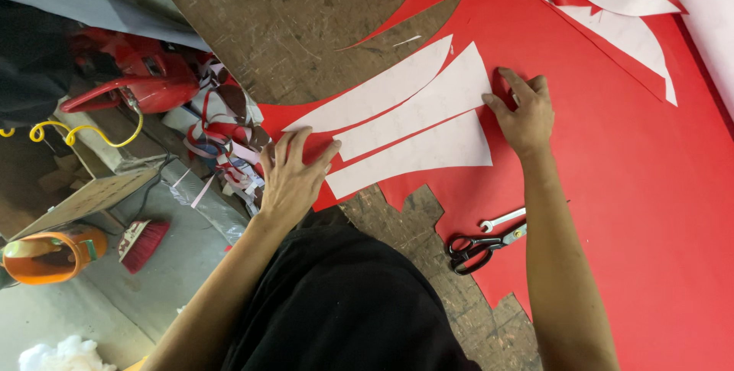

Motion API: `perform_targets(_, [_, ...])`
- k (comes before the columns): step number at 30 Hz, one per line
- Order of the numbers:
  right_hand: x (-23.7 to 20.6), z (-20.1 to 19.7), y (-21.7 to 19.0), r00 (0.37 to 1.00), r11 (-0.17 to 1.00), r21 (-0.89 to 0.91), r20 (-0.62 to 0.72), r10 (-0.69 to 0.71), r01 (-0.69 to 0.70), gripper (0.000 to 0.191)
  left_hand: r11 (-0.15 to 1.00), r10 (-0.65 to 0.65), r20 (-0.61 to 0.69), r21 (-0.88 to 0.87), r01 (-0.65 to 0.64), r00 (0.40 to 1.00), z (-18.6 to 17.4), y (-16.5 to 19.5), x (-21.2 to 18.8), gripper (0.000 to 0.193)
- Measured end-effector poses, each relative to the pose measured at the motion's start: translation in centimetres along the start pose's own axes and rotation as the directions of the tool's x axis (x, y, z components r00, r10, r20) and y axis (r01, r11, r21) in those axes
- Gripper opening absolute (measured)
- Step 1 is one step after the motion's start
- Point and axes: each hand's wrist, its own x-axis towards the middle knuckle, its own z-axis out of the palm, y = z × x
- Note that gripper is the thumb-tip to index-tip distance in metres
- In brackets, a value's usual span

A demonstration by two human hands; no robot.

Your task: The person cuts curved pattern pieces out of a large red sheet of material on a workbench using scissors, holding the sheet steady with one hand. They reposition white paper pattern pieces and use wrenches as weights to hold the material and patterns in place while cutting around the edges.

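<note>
Scratched brown tabletop (290, 12) carries a red sheet (612, 187) with three white paper patterns (417, 123) side by side. Left hand (290, 176) lies flat, fingers spread, pressing their near ends; right hand (526, 111) presses their far edge, gripping nothing. Scissors (478, 249) and a wrench (502, 220) lie nearby.

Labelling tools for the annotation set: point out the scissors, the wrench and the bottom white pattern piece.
scissors (475, 249): head view, near the pivot just ahead of the black handles.
wrench (502, 220): head view, middle of the silver shaft.
bottom white pattern piece (417, 155): head view, its centre, on the red sheet (627, 187).
</note>
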Motion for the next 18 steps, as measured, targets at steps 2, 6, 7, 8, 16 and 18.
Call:
perform_targets(2, [-0.1,-0.1,0.0,1.0,1.0,0.007,-0.001,0.004,-0.004,0.051,1.0,0.002,0.021,0.01,-0.002,1.0,-0.1,0.1,0.0,0.051])
perform_targets(6, [-0.1,0.0,0.0,1.0,1.0,0.008,0.007,0.019,-0.019,0.052,0.999,0.005,0.036,0.032,-0.006,0.999,-0.2,0.2,-0.1,0.049])
perform_targets(7, [-0.1,0.0,0.1,1.0,1.0,0.005,0.007,0.023,-0.023,0.053,0.999,0.001,0.04,0.037,-0.002,0.999,-0.1,0.2,-0.1,0.049])
perform_targets(8, [-0.1,0.0,0.2,1.0,0.999,0.029,0.004,0.027,-0.027,0.053,0.999,-0.003,0.046,0.041,0.001,0.999,-0.1,0.2,-0.2,0.048])
perform_targets(16, [-4.2,-0.4,0.4,0.994,0.985,0.132,-0.019,-0.106,0.108,0.056,0.963,-0.156,0.015,-0.219,0.156,0.988,-0.3,-0.2,-1.6,0.051])
perform_targets(18, [-5.9,-0.1,-0.2,0.99,0.991,0.042,0.048,-0.132,0.13,0.055,0.953,-0.192,0.049,-0.23,0.198,0.98,-0.2,-0.3,-2.2,0.055])
